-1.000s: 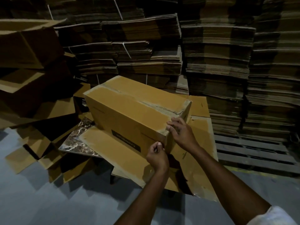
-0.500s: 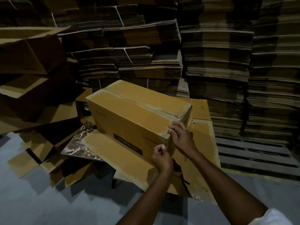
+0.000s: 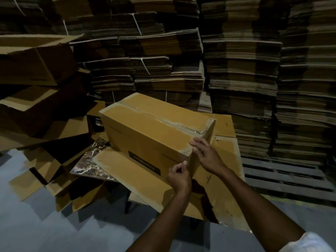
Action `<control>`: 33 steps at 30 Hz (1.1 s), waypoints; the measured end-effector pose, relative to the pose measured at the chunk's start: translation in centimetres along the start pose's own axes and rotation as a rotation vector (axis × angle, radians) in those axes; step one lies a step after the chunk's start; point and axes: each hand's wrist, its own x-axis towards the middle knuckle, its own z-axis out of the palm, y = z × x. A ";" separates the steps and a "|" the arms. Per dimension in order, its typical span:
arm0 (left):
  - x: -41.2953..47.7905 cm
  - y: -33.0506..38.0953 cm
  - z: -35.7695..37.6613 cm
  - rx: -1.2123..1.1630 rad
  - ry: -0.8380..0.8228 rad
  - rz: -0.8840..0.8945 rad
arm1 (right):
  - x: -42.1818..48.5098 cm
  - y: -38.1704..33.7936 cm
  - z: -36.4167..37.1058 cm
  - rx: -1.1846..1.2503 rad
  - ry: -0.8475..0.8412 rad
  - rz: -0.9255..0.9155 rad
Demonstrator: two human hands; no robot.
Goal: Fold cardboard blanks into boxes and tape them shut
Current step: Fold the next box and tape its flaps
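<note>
Box (image 3: pixel 145 135) is pressed at its near corner by the flat right hand (image 3: pixel 207 155). Whether the curled left hand (image 3: pixel 179 176) grips anything cannot be told.

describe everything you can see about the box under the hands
A long brown cardboard box, closed, lies on flat cardboard sheets. Shiny tape runs along its top seam. A dark label sits on the near side. The right hand presses its near top corner; the left hand, fingers curled, touches the corner edge below.
</note>
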 end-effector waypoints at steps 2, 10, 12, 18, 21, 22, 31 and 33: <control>0.0 0.6 -0.1 0.024 -0.031 -0.013 | -0.2 0.1 -0.6 -0.053 -0.071 -0.021; -1.8 2.2 -3.3 0.150 -0.341 0.233 | -0.3 0.1 -0.3 -0.441 -0.049 -0.066; -2.2 3.9 -3.4 0.134 -0.311 0.348 | -0.5 0.0 0.0 -0.458 -0.046 -0.069; -1.5 6.5 -2.5 0.350 -0.327 0.633 | -1.5 -0.9 -0.4 -0.485 -0.154 -0.063; -0.2 6.8 -2.3 0.495 -0.321 0.772 | -1.2 -1.5 -0.8 -0.467 -0.208 -0.050; 0.3 7.0 -2.4 0.516 -0.332 0.818 | -1.3 -1.7 -0.8 -0.403 -0.190 -0.057; 3.1 2.7 -5.4 0.585 -0.397 0.948 | -1.5 -4.5 0.4 0.611 0.082 0.378; 3.8 2.6 -5.7 0.691 -0.363 1.050 | -1.0 -5.2 -0.6 0.773 0.055 0.457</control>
